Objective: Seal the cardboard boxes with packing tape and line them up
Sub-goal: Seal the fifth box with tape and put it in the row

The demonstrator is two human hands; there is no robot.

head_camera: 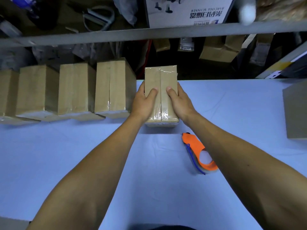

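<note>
A taped brown cardboard box [160, 77] stands on the pale blue table [83, 146], clear tape running along its top seam. My left hand [143, 102] grips its left side and my right hand [178, 102] grips its right side, both thumbs lying on top. To its left, several sealed boxes [114, 87] stand side by side in a row along the table's far edge. A small gap separates the held box from the nearest one. An orange tape dispenser [197, 152] lies on the table by my right forearm.
A grey cardboard piece [295, 112] sits at the table's right edge. Behind the table a metal shelf rail [149, 34] crosses the view, with loose boxes [217, 50], bags and a white printed carton [187, 12] stored around it.
</note>
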